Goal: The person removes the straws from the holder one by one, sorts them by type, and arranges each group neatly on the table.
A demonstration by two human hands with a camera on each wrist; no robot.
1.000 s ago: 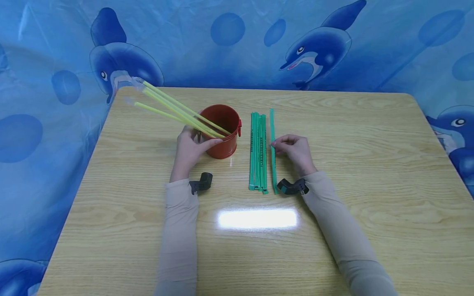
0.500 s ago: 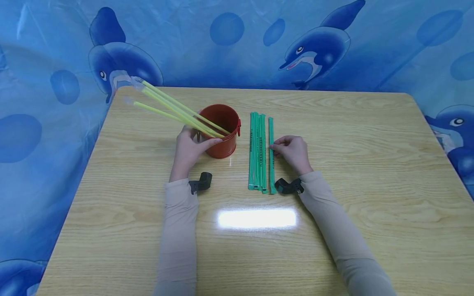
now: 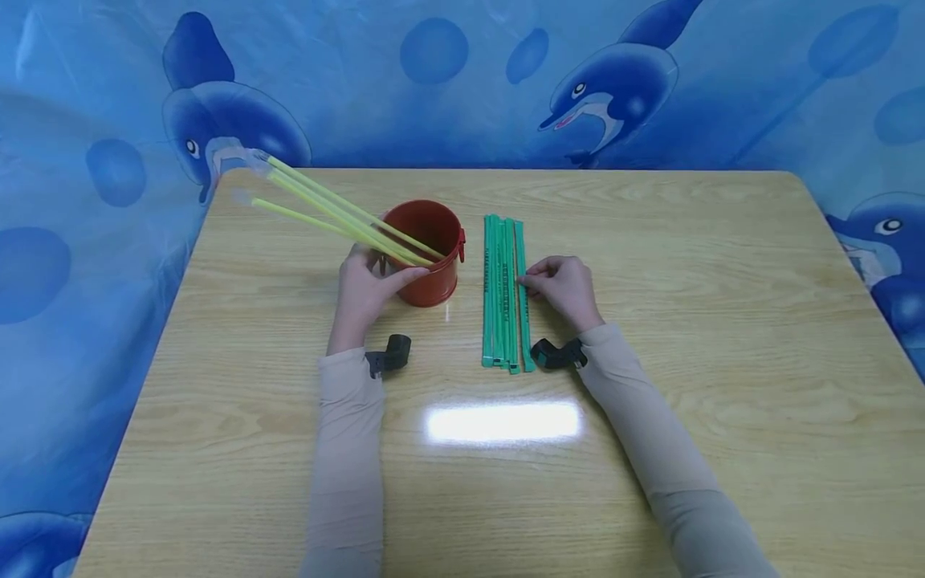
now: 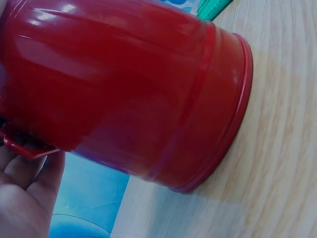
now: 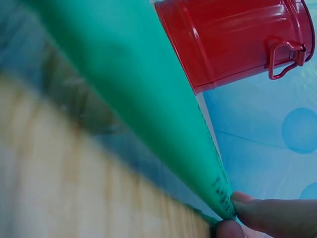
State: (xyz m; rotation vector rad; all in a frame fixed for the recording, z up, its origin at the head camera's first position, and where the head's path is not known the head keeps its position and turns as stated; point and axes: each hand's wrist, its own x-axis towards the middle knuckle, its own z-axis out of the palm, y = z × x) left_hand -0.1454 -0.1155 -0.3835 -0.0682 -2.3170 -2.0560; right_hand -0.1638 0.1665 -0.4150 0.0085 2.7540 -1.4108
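Note:
A small red bucket stands on the table, with several yellow straws in clear wrappers leaning out over its left rim. My left hand grips the bucket's left side, thumb at the rim; in the left wrist view its fingers are by the red handle lug. To the right of the bucket, several slim green printed packets lie side by side. My right hand pinches another slim green packet between thumb and fingertips. This packet looms large in the right wrist view, running down to the fingertips.
The wooden table stretches away on both sides. Behind it hangs a blue curtain printed with dolphins. Each wrist carries a black camera mount. A bright light reflection lies on the tabletop in front of the packets.
My right hand has moved left with the pinched green packet, bringing it up beside the row of packets. My left hand stays on the bucket. The head view has shifted slightly.

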